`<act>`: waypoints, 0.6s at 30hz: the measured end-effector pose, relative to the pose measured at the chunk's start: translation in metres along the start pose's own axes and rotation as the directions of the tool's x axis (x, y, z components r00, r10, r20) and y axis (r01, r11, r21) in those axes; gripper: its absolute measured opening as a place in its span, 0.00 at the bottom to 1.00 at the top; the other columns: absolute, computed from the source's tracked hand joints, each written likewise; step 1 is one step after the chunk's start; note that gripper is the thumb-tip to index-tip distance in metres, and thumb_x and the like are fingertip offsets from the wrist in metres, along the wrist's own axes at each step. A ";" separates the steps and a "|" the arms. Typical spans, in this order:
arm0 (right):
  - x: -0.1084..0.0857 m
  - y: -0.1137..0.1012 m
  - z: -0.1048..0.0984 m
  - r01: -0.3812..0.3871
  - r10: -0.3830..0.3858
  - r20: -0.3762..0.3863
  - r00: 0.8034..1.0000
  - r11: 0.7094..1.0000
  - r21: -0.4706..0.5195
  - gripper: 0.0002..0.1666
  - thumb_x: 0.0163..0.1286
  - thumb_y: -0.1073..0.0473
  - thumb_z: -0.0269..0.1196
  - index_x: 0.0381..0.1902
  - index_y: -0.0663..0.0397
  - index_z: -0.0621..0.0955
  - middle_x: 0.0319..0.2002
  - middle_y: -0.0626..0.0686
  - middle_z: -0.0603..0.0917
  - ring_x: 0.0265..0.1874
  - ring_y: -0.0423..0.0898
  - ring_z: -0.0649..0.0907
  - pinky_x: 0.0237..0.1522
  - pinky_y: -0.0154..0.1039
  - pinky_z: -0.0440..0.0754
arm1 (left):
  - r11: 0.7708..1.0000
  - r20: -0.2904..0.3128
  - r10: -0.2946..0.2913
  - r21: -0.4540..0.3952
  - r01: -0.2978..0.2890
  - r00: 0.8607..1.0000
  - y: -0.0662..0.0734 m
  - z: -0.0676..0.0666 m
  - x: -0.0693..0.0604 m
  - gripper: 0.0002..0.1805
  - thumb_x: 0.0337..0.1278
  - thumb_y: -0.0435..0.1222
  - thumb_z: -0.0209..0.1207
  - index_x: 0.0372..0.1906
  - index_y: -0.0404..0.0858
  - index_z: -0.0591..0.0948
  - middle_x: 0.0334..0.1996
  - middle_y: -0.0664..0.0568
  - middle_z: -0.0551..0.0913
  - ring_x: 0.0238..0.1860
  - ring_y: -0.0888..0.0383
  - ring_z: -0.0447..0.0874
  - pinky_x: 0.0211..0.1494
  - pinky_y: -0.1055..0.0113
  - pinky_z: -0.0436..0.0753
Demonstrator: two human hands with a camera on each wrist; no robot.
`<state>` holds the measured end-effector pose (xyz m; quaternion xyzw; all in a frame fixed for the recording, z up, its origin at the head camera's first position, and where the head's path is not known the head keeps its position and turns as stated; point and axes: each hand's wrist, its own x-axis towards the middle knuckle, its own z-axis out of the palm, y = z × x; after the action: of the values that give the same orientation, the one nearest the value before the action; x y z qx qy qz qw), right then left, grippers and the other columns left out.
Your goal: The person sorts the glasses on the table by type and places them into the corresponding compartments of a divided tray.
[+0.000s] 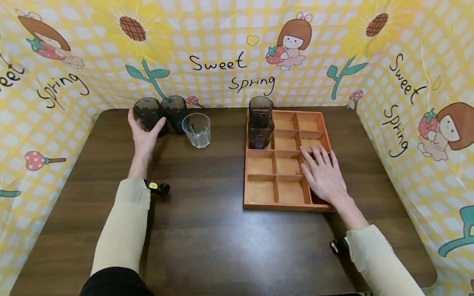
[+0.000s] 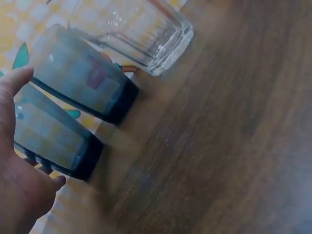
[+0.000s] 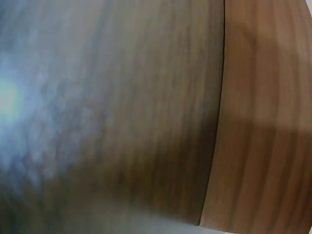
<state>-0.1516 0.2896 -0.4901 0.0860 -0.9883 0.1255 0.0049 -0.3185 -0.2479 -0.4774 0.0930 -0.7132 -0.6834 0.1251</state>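
Note:
At the table's back left, my left hand (image 1: 143,137) is around the leftmost dark glass (image 1: 147,112), thumb on one side and fingers on the other; the left wrist view shows the hand (image 2: 19,170) curled about this glass (image 2: 53,139). Another dark glass (image 1: 174,111) stands close on its right, then a clear glass (image 1: 197,130). My right hand (image 1: 326,179) rests with fingers spread on the right side of a wooden compartment tray (image 1: 289,206). Two dark glasses, one at the back (image 1: 261,109) and one in front (image 1: 261,133), stand upright in the tray's left column.
The brown wooden table (image 1: 207,242) carries everything. A yellow checked cloth (image 1: 218,24) with printed figures rises behind the table and at both sides. In the right wrist view, the tray's wooden side (image 3: 258,146) borders the tabletop (image 3: 146,97).

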 end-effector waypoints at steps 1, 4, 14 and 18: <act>0.000 0.000 0.000 -0.001 0.001 0.000 1.000 1.000 0.000 0.37 0.92 0.42 0.43 0.91 0.43 0.56 0.89 0.63 0.56 0.89 0.68 0.52 0.88 0.70 0.39 | 1.000 -0.001 -0.002 -0.013 0.002 1.000 -0.001 0.000 0.003 0.64 0.66 0.42 0.74 0.91 0.61 0.39 0.90 0.44 0.53 0.88 0.54 0.56 0.88 0.59 0.63; 0.000 0.001 0.000 -0.003 0.003 0.001 1.000 1.000 -0.002 0.37 0.92 0.42 0.42 0.91 0.42 0.56 0.89 0.63 0.56 0.89 0.68 0.51 0.88 0.70 0.39 | 1.000 -0.015 0.003 -0.010 -0.003 1.000 -0.005 0.001 0.008 0.63 0.65 0.40 0.74 0.91 0.60 0.42 0.89 0.43 0.55 0.86 0.53 0.60 0.86 0.59 0.67; 0.001 0.002 0.001 0.004 -0.004 -0.015 1.000 1.000 -0.012 0.36 0.92 0.43 0.43 0.91 0.44 0.57 0.89 0.63 0.57 0.88 0.68 0.53 0.88 0.70 0.41 | 0.998 -0.026 0.054 0.016 -0.053 0.998 -0.009 0.004 0.014 0.55 0.64 0.34 0.73 0.88 0.55 0.54 0.87 0.48 0.59 0.86 0.55 0.61 0.86 0.61 0.66; 0.001 0.001 0.001 0.003 -0.003 -0.012 1.000 1.000 -0.012 0.36 0.92 0.42 0.43 0.91 0.44 0.57 0.88 0.63 0.57 0.89 0.67 0.52 0.88 0.70 0.40 | 0.998 -0.037 0.048 0.043 -0.046 0.998 -0.008 0.004 0.018 0.53 0.65 0.34 0.72 0.88 0.53 0.55 0.88 0.49 0.59 0.87 0.56 0.59 0.86 0.62 0.65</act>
<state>-0.1532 0.2904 -0.4918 0.0865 -0.9889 0.1202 0.0116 -0.3370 -0.2503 -0.4846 0.0919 -0.7269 -0.6632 0.1528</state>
